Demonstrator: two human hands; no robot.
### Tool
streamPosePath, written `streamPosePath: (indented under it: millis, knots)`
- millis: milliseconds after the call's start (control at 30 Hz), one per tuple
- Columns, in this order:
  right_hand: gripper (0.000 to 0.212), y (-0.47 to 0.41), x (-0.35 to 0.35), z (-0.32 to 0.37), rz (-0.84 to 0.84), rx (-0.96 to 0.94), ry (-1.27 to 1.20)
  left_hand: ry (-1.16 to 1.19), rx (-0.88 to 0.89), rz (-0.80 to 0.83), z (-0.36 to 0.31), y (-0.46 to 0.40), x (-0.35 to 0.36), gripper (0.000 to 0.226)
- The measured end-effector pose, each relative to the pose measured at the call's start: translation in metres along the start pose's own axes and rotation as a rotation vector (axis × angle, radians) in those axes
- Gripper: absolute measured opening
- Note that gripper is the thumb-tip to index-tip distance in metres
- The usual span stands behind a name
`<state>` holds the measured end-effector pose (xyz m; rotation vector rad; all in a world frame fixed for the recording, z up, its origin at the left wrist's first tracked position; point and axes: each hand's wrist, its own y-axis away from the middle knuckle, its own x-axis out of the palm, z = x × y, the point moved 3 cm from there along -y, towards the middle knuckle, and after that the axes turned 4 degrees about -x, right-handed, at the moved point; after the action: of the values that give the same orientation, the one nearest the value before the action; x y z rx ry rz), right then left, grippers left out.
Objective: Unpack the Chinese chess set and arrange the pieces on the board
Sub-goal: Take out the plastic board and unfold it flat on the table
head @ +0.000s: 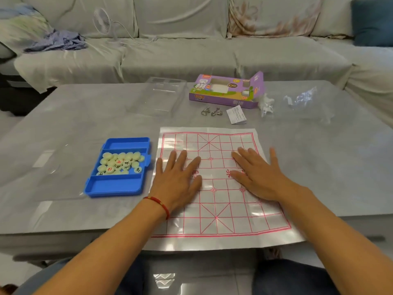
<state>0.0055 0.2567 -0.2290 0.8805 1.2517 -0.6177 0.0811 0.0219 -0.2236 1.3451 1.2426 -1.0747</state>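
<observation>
Both hands lie flat on the board (221, 188), a thin see-thru sheet w/ red lines, spread on the gray desk (85, 116). Left hand (177, 179) presses the left side, fingers straight & spread, grip wide, holding nothing. A red string is tied round its wrist. Right hand (258, 175) presses the right side, fingers straight too, grip wide, holding nothing.

Just left of the board sits a blue tray (119, 186). Its middle part holds the pieces (120, 162), pale round ones in a heap, some w/ red or black marks on top. None are on the board yet.

Far side of the desk: a clear lid (159, 94), a purple box (225, 90) w/ its flap open, two small metal rings (210, 111), a folded paper (236, 115) & a crumpled clear bag (304, 101). A gray sofa (191, 39) is behind the desk.
</observation>
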Motion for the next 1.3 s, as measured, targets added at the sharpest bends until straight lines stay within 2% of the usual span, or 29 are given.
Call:
streamPosePath:
  millis: [200, 267, 333, 433, 500, 600, 767, 900, 1067, 1233, 1300]
  knots:
    - [0.056, -0.06, -0.055, -0.002, -0.201, -0.041, 0.056, 0.016, -0.039, 0.006, 0.014, -0.025, -0.003, 0.068]
    - [0.056, -0.098, -0.073, 0.001, -0.21, -0.024, 0.057, 0.032, -0.059, -0.012, 0.015, -0.032, -0.003, 0.067]
    - [0.059, -0.143, -0.077, 0.003, -0.158, 0.024, 0.057, 0.035, -0.088, -0.028, 0.018, -0.037, -0.001, 0.063]
    - [0.082, -0.198, -0.065, 0.007, -0.002, 0.118, 0.011, 0.031, -0.12, -0.033, 0.018, -0.044, 0.002, 0.061]
    - [0.077, -0.216, -0.056, 0.007, 0.042, 0.191, -0.076, 0.026, -0.13, -0.023, 0.016, -0.046, 0.003, 0.062]
    - [0.075, -0.227, -0.052, 0.005, 0.003, 0.195, -0.054, 0.021, -0.139, -0.011, 0.015, -0.049, 0.004, 0.062]
    - [0.067, -0.249, -0.06, -0.007, -0.083, 0.011, -0.071, 0.014, -0.132, -0.016, 0.016, -0.048, 0.006, 0.063]
    - [0.058, -0.251, -0.07, -0.02, -0.142, -0.044, -0.155, 0.037, -0.131, -0.024, 0.016, -0.049, 0.005, 0.069]
    - [0.049, -0.237, -0.075, -0.021, -0.232, -0.184, -0.092, 0.042, -0.138, -0.018, 0.014, -0.05, 0.004, 0.064]
    - [0.048, -0.215, -0.08, -0.03, -0.274, -0.2, 0.024, 0.048, -0.127, -0.029, 0.015, -0.051, 0.004, 0.061]
    - [0.052, -0.208, -0.073, -0.044, -0.186, -0.142, 0.042, 0.065, -0.131, -0.029, 0.015, -0.049, 0.004, 0.061]
